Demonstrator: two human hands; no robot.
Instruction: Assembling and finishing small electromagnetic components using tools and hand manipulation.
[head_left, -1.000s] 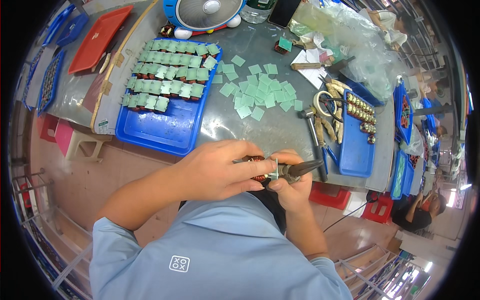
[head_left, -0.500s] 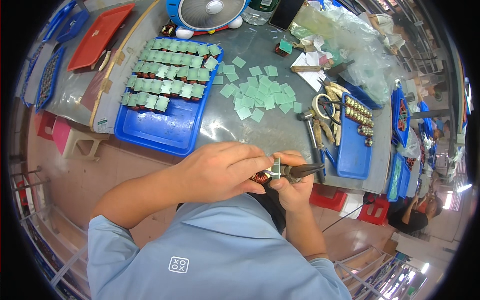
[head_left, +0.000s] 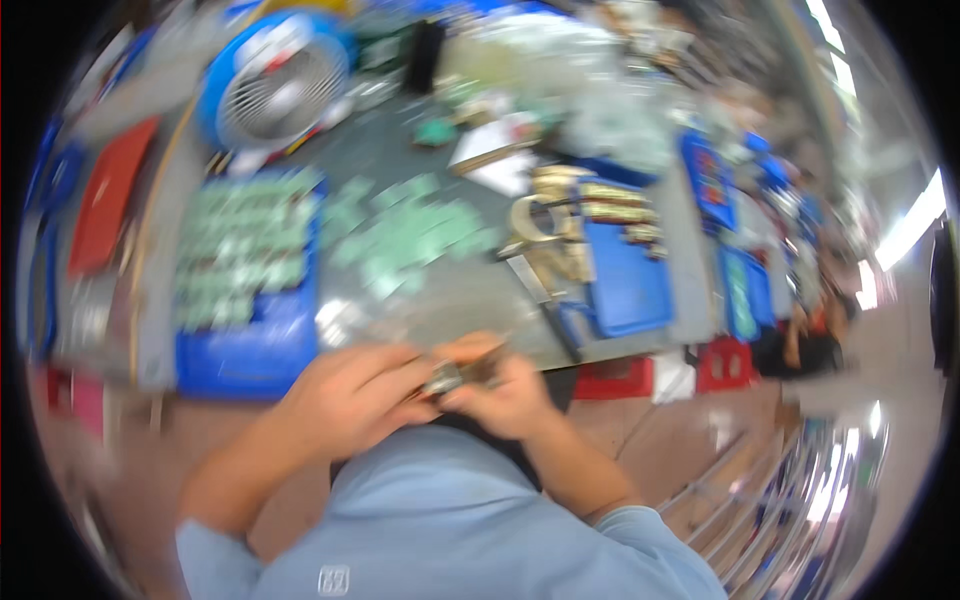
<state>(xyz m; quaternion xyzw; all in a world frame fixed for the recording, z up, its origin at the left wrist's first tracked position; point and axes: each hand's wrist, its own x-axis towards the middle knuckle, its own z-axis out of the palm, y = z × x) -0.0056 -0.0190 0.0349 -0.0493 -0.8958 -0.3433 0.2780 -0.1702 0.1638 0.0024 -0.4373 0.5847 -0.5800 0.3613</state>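
Blur from motion covers the whole view. In front of my body, my left hand (head_left: 365, 398) is closed on a small coil with a green board (head_left: 443, 378); half a second earlier its copper winding and square board showed clearly. Facing it, my right hand (head_left: 505, 395) has thumb and fingers closed at the other side of the piece. The dark-jawed pliers, plain in that hand in the earlier frame, are now too smeared to make out well. Both hands are just off the table's near edge.
A blue tray (head_left: 245, 355) with rows of green-topped coils stands at left, beside loose green squares (head_left: 415, 235). Farther back is a blue fan (head_left: 275, 85). At right are a tape roll (head_left: 532, 217), tools and another blue tray (head_left: 630, 290). Red stools (head_left: 722, 365) stand below.
My head has turned, so the table and trays sit farther left and are blurred. Both hands stay together around the coil, and the pliers' jaws no longer show clearly.
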